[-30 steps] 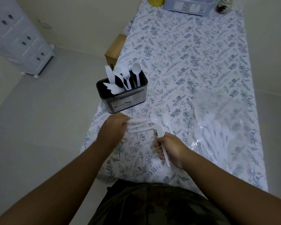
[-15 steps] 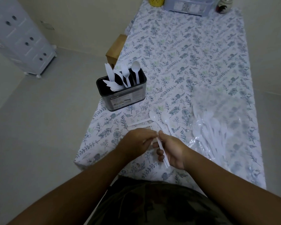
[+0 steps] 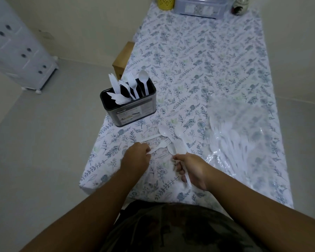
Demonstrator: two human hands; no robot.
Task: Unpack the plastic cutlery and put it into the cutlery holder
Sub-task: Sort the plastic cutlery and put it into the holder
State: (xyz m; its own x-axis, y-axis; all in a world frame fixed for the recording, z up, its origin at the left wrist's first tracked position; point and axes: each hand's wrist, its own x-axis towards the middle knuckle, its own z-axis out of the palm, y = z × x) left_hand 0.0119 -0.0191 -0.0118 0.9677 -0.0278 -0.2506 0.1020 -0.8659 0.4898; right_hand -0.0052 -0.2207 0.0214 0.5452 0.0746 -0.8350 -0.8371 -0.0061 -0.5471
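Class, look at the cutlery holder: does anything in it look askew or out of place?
Yes. In the cutlery holder, a few white pieces at its left end lie slumped across the opening, while the forks and spoon stand upright.

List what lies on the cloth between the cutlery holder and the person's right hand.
In the head view, between the cutlery holder and the right hand lie loose white spoons, a fork and bare floral tablecloth.
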